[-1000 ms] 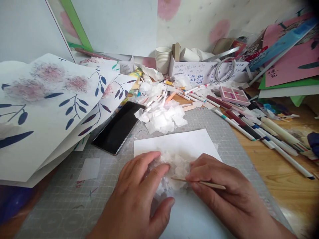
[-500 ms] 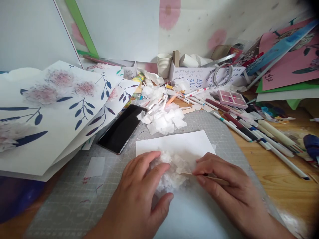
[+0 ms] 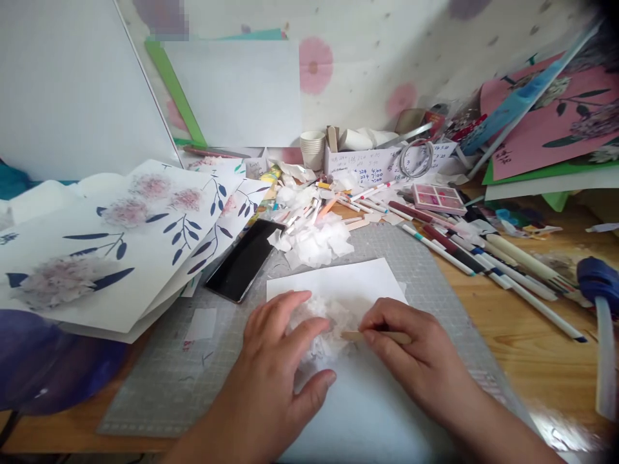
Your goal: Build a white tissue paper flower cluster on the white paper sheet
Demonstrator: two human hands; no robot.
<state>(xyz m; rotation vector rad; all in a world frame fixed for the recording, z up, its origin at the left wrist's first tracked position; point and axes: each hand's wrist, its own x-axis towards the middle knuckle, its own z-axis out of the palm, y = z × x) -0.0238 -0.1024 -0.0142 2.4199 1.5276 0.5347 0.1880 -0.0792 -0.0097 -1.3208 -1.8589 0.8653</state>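
On a white paper sheet lies a fluffy cluster of crumpled white tissue paper. My left hand curves around the cluster's left side, thumb and fingers apart; the fingertips rest at its edge. Between the thumb and fingers of my right hand is a flat wooden craft stick, its tip touching the right part of the cluster. A pile of loose white tissue pieces sits just beyond the sheet. The lower part of the cluster is partly hidden by my left hand.
A grey cutting mat lies under the sheet. A black phone and paper-flower pictures are at left. Markers spread across the right; paper cups stand at the back. A blue glue gun lies far right.
The camera view has tilted upward and shifted. My right hand has moved slightly left, bringing the craft stick further over the tissue cluster. My left hand stays nearly in place.
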